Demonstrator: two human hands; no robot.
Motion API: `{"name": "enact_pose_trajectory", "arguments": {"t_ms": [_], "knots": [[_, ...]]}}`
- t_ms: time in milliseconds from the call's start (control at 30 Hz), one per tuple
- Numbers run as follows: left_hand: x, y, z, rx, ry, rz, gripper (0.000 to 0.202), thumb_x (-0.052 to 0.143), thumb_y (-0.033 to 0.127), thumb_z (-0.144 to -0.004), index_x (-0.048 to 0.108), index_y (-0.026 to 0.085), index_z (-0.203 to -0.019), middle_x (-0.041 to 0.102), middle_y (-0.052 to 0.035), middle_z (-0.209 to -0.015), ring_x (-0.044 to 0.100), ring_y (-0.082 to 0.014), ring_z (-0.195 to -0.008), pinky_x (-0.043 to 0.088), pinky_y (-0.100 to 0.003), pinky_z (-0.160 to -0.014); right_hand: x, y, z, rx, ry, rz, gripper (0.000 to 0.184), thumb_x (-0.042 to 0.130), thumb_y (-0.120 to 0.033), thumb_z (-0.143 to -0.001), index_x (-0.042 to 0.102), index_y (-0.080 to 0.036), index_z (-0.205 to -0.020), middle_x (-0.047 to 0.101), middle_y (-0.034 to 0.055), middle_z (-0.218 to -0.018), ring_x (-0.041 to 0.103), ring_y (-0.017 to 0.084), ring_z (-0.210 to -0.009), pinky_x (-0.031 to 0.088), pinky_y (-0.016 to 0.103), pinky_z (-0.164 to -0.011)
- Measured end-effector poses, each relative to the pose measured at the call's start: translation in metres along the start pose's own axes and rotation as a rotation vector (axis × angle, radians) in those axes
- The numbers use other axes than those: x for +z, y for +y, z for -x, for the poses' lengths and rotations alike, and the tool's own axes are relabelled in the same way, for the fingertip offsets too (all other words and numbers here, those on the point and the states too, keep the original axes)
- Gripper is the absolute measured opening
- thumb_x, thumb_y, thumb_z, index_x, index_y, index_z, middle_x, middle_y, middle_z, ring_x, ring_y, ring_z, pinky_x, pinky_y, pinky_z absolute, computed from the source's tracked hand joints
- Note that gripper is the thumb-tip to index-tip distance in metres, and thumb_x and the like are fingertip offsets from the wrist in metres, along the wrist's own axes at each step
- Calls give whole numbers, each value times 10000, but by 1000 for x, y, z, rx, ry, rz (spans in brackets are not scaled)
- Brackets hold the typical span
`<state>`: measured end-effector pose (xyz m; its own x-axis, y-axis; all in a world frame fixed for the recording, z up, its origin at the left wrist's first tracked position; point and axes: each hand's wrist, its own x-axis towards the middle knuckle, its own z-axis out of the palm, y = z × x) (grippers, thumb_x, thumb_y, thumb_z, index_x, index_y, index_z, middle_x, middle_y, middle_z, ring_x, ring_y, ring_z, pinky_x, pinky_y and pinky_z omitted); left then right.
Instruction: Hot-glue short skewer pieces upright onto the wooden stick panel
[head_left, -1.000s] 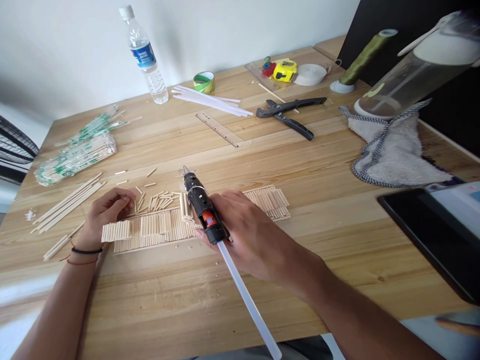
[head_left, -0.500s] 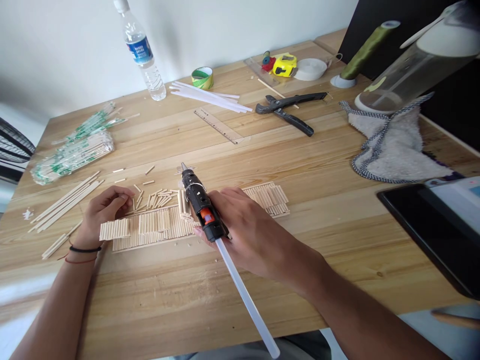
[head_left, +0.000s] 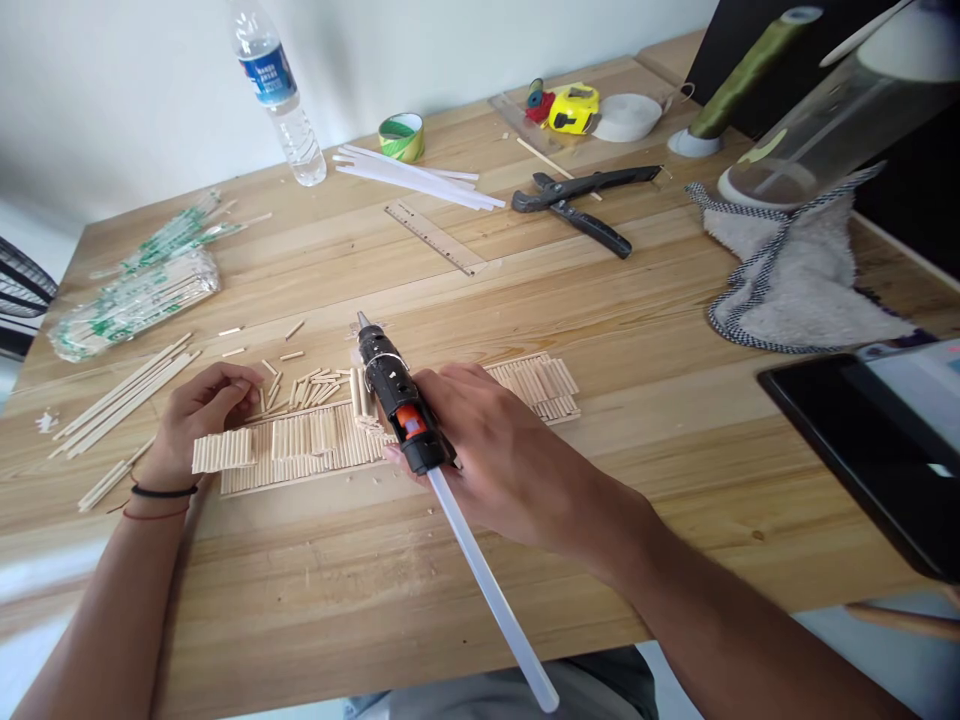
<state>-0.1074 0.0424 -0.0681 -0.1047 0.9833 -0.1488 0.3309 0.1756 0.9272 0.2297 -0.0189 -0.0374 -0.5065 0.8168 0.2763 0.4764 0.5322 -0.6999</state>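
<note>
Right hand: my right fingers [head_left: 491, 395] are clamped around the black glue gun [head_left: 397, 390], its nozzle pointing away from me.
Left hand: my left fingers [head_left: 225, 395] are curled in beside the loose short sticks [head_left: 322, 385]; I cannot tell whether they pinch 1.
Stick panel: it lies on the table [head_left: 600, 340] in front of me, partly hidden under my right hand and the gun.
Nozzle risk: if it is hot, swinging it left could burn my other hand, or a drip could land among the loose sticks.
Glue stick risk: the long glue stick [head_left: 491, 590] juts back toward me, so bumping it could twist my aim.
Small row risk: the short stick row [head_left: 223, 452] overhangs the panel's left end near my wrist; a careless shift could knock it askew.
Plastic packets: the clear, green-printed packets [head_left: 142, 300] hold long sticks.
Water bottle: 1 capped-looking clear bottle [head_left: 274, 95], its cap out of view; I cannot tell its level.
Jug: the clear jug [head_left: 810, 130] stands at the cloth [head_left: 802, 270]; I make out no contents.
</note>
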Motion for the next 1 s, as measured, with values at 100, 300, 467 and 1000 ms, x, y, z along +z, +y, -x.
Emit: {"name": "enact_pose_trajectory", "arguments": {"t_ms": [100,300,467,1000], "knots": [[1,2,1,7,-5,-5,197,805,323,-726,770,177,-854,658,-6,-700,559,-116,-637,435,-212,-573,0,0,0,-7,-8,2,79,601,-141,-956,562,-182,-1010,685,82,-977,601,238,-874,451,416,-924],[2,2,1,32,11,-29,164,786,319,-735,752,182,-818,661,-17,-722,565,-124,-626,414,-225,-544,-1,0,1,-2,-4,13,85,619,-172,-965,553,-191,-1014,679,72,-955,603,244,-884,458,408,-906],[3,2,1,35,7,-24,169,784,326,-735,754,185,-825,661,-19,-729,565,-119,-624,421,-218,-547,-1,-1,1,16,-12,29,93,639,-203,-975,550,-181,-994,677,75,-956,603,244,-886,462,403,-899],[11,11,4,48,43,-53,144,770,267,-714,755,164,-813,662,-16,-672,566,-115,-603,436,-213,-543,-2,-2,2,35,-23,45,131,659,-182,-959,539,-192,-1008,684,77,-987,633,256,-925,470,420,-938]]}}
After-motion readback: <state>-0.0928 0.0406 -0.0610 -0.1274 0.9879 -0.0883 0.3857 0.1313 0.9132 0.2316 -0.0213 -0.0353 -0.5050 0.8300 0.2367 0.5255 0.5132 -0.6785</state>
